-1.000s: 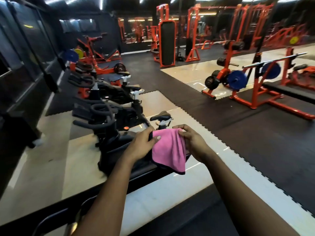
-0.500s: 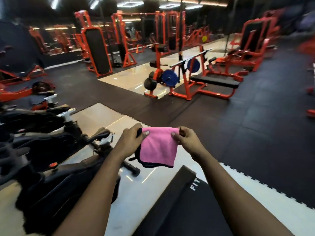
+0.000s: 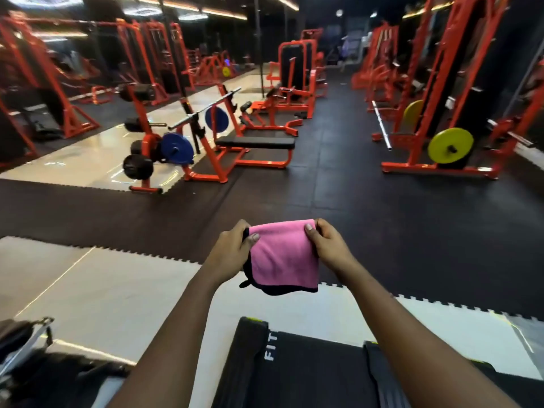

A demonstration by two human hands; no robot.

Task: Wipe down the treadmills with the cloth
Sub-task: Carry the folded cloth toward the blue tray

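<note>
Glossy pale tiles (image 3: 103,290) lay left of the treadmill (image 3: 248,360), with jigsaw-edged black rubber matting (image 3: 338,187) beyond it. Over the treadmill's matte dark belt (image 3: 318,378), the left hand (image 3: 232,251) pinched one top corner of the soft pink cloth (image 3: 284,257), thumb on the fabric; the right hand (image 3: 329,245) pinched the other. The cloth hung folded, black-hemmed, clear of the belt. Beyond, right of the treadmill, sat a round yellow plate (image 3: 450,145).

The bottom edge cuts off the treadmill (image 3: 309,375) and a blurred machine (image 3: 50,378)
</note>
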